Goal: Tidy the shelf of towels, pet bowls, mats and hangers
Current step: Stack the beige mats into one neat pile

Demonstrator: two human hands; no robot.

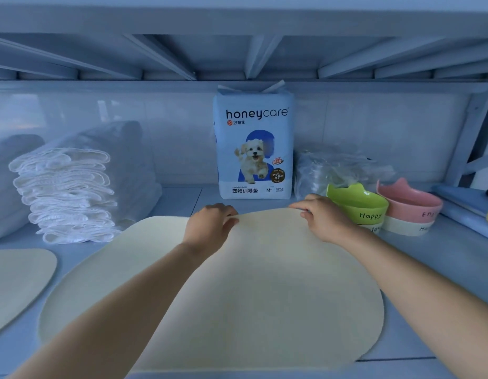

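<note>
— Which part of the tidying were you on?
— The mats, I'd judge. On the shelf (428,263) the big cream mat (237,291) lay flat in the middle, with its far edge just short of the honeycare pack (255,143). A second mat (15,280) lay apart at the left, in front of the towel stack (65,192).
— And what did the next move call for?
— Probably lifting that far edge and bringing the mat over to the other one. It looked floppy, so both sides had to rise together. The green bowl (357,206) sat just beside my right hand (324,218), with the pink bowl (409,206) right next to it, so both were easy to knock.
— And your fingers?
— Both sets were curled over the far edge. My left hand (210,224) gripped it with the fingers (228,214) hooked on top, and my right pinched it between thumb and fingertips. Whether the edge had left the shelf, I couldn't tell
</note>
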